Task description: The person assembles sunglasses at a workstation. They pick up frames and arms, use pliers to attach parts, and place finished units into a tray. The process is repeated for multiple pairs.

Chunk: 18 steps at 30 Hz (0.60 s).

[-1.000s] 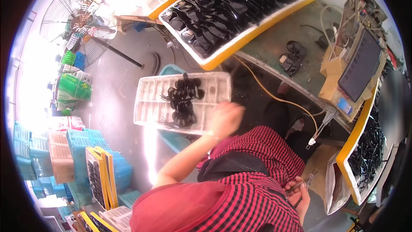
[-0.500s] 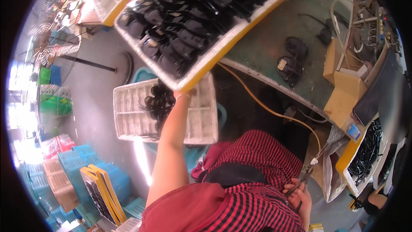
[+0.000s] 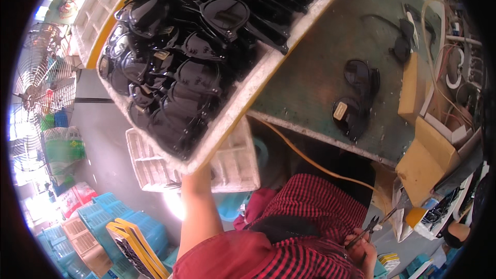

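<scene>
My left forearm reaches up to the near corner of a white tray with a yellow outer side (image 3: 227,124), filled with rows of dark sunglasses (image 3: 199,75). My left hand (image 3: 196,176) grips that corner from below, its fingers hidden under the tray. Low on the right, beside my checked red-and-black clothing, my right hand (image 3: 361,250) is closed around pliers (image 3: 371,227) with the jaws pointing up. Two pairs of sunglasses lie on the green tabletop (image 3: 305,77): one with a pale label (image 3: 356,98), the other farther right (image 3: 403,41).
Below the held tray is a white compartmented tray (image 3: 235,160) on something blue. An orange hose (image 3: 294,147) hangs past the table edge. Cardboard pieces (image 3: 426,160) and a box of wiring (image 3: 457,72) stand at right. Left are a fan (image 3: 39,88) and blue baskets (image 3: 106,212).
The filled tray's corner and my left hand have come nearer and to the left. The tray now covers more of the white tray below. The pliers stay in my right hand.
</scene>
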Tool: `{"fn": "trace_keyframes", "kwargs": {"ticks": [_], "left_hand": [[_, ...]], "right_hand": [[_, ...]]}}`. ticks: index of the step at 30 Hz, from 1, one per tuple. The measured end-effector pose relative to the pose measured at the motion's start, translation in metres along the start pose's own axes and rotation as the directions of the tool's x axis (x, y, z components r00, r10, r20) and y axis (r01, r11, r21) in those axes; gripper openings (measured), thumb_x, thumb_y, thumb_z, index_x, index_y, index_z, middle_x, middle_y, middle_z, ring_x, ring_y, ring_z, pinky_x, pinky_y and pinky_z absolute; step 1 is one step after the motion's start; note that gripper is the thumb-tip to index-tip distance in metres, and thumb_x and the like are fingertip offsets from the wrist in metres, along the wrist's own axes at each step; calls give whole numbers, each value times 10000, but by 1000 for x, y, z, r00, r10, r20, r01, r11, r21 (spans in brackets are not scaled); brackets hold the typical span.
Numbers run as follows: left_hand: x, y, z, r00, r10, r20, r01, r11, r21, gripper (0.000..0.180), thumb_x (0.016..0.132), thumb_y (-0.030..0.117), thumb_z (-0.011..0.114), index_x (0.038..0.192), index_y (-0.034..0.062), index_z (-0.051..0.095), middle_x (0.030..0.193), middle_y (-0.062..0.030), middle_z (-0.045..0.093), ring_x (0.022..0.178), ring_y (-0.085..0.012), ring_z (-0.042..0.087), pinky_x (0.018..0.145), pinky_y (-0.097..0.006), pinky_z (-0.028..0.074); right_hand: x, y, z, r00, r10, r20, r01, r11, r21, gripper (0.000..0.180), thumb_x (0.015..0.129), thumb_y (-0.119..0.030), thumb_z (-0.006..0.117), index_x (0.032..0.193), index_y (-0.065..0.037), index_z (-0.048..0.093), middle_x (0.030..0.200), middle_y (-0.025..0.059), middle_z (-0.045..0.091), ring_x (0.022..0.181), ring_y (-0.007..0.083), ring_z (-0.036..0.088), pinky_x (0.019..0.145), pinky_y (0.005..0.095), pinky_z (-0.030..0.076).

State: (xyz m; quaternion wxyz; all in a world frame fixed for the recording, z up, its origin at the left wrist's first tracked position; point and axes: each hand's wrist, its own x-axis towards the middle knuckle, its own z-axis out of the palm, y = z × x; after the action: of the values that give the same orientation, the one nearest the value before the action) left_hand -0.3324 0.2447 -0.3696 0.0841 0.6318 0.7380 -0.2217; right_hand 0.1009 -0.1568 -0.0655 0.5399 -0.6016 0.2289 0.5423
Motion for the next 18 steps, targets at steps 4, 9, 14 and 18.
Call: {"fn": "trace_keyframes", "kwargs": {"ticks": [4, 9, 14, 18], "left_hand": [[-16, 17, -50, 956, 205, -208, -224, 972, -74, 272, 938, 224, 496, 1027, -14, 594, 649, -93, 657, 524, -217, 627, 564, -357, 526], [-171, 12, -194, 865, 447, 229, -25, 493, -869, 184, 981, 180, 507, 893, 31, 570, 748, -97, 687, 581, -143, 645, 474, -236, 484], [-262, 13, -281, 398, 857, -326, -104, -311, -945, 204, 999, 144, 491, 993, -40, 580, 973, -203, 693, 603, -126, 650, 478, -201, 467], [-318, 104, -335, -220, 758, -613, 57, -618, -784, 241, 1007, 146, 483, 992, -79, 570, 1117, -393, 593, 607, -186, 665, 474, -233, 499]], "right_hand": [[10, 19, -7, 993, -114, 28, 112, 991, 67, 460, 922, -233, 534, 1323, -35, 426, 945, 159, 631, 846, 261, 602, 766, 424, 515], [-4, 49, -53, 896, -425, -128, 444, 870, 214, 377, 978, -205, 486, 1326, -78, 417, 865, 88, 575, 748, 208, 536, 696, 394, 482], [-50, 27, -64, 465, -882, 83, 831, 402, -384, 293, 940, -63, 536, 1216, 21, 484, 749, 64, 570, 643, 136, 522, 642, 278, 460], [-57, -19, -27, 453, -792, 409, 872, 489, -20, 558, 908, -189, 621, 1349, 93, 426, 663, 57, 566, 582, 140, 541, 565, 267, 445]]}}
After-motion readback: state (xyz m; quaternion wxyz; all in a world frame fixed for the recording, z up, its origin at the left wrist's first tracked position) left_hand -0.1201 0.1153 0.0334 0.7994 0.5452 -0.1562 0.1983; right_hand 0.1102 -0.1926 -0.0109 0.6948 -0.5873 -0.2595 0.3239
